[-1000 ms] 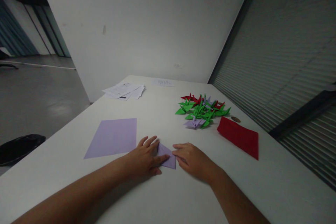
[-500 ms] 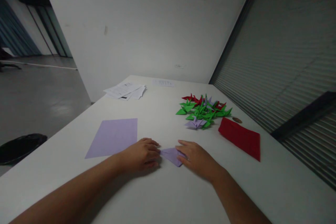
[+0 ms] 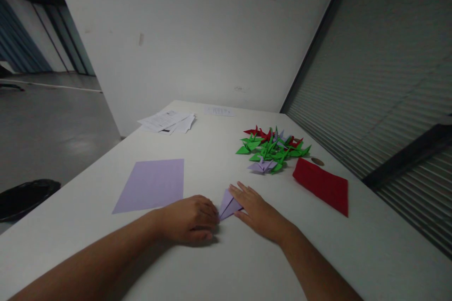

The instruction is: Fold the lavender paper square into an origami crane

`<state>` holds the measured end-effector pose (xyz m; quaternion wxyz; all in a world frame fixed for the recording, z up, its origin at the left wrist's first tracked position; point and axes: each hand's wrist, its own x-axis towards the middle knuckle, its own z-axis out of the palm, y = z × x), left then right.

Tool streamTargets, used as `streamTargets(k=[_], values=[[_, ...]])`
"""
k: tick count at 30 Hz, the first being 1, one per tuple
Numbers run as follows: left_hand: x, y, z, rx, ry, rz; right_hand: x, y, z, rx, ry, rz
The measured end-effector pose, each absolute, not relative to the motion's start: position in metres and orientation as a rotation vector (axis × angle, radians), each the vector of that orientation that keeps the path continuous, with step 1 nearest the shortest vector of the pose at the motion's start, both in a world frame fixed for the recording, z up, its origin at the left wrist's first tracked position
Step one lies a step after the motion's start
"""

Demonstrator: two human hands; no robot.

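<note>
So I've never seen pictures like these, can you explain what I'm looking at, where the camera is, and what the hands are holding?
There's no machine here: a person works with a bare left hand and right hand. The camera is worn on their head, looking forward and down.

On the white table lie a flat lilac sheet, loose printed papers, a pile of folded paper birds in green, red and lilac, and some red paper.

Between the hands is a small folded lilac piece. The right hand rests on it; the left is curled at its near corner, though whether it pinches the paper is hidden.
</note>
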<state>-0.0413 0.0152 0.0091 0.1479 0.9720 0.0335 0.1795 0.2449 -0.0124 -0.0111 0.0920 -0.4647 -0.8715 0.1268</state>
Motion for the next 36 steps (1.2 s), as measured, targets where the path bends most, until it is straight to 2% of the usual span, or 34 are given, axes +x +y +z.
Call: streamTargets(k=[6, 14, 24, 36], values=[[-0.039, 0.013, 0.007, 2.672, 0.021, 0.478, 0.243, -0.010, -0.015, -1.297, -2.522, 0.263], [-0.040, 0.014, -0.001, 2.799, 0.213, 0.508, 0.240, -0.007, -0.020, -1.216, -2.587, 0.281], [-0.043, 0.018, -0.005, 2.799, 0.249, 0.455, 0.239, -0.008, -0.022, -1.391, -2.329, 0.205], [-0.040, 0.010, -0.002, 2.855, 0.321, 0.376, 0.233, -0.005, -0.025, -1.481, -1.979, 0.467]])
